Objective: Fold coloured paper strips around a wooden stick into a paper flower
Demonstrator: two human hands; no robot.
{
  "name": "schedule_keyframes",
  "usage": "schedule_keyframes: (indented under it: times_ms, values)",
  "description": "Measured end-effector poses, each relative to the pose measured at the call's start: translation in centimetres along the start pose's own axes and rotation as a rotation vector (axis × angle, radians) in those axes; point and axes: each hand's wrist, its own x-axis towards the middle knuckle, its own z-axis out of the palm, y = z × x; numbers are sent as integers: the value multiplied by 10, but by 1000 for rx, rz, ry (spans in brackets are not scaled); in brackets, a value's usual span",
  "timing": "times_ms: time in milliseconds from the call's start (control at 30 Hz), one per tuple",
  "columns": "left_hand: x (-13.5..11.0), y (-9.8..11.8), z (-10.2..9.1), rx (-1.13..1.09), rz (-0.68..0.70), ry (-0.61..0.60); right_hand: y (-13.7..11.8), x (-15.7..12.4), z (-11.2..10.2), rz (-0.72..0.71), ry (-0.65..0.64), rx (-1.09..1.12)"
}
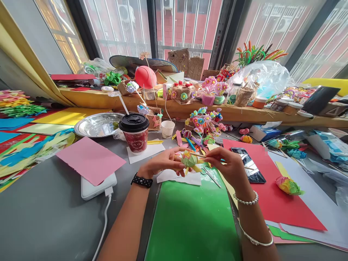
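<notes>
My left hand (164, 162) is closed round a small folded paper flower (189, 159) of green, yellow and orange, held above the table. My right hand (227, 164) pinches a thin wooden stick (198, 154) whose end meets the flower. Both hands hover over a green sheet (190, 221) and a white paper scrap (176, 177). Small scissors (211, 174) lie just under my right hand. A black phone (248, 165) rests on a red sheet (274, 195) to the right.
A lidded paper coffee cup (135, 132) stands ahead on the left, near a pink sheet (91, 158), a white power bank (98, 185) and a metal tray (98, 124). Finished paper flowers (205, 121) and craft baskets crowd the wooden ledge (236, 113). Another paper flower (288, 185) lies right.
</notes>
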Motion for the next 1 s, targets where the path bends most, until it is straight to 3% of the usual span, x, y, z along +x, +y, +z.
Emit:
schedule_keyframes:
  times_ms: [167,300,600,800,1000]
  values:
    - [-1,-2,-4,111,-64,-20,-2,1,1,-98,-245,13]
    - [-1,-2,-6,172,-110,-71,-3,1,4,-84,-342,-25]
    - [0,-2,-6,186,-129,-90,-3,1,6,-57,-350,-14]
    - [1,0,-5,185,-119,-91,-4,2,5,-49,-424,4]
    - [2,1,0,240,-180,3,5,2,10,-10,-399,-56]
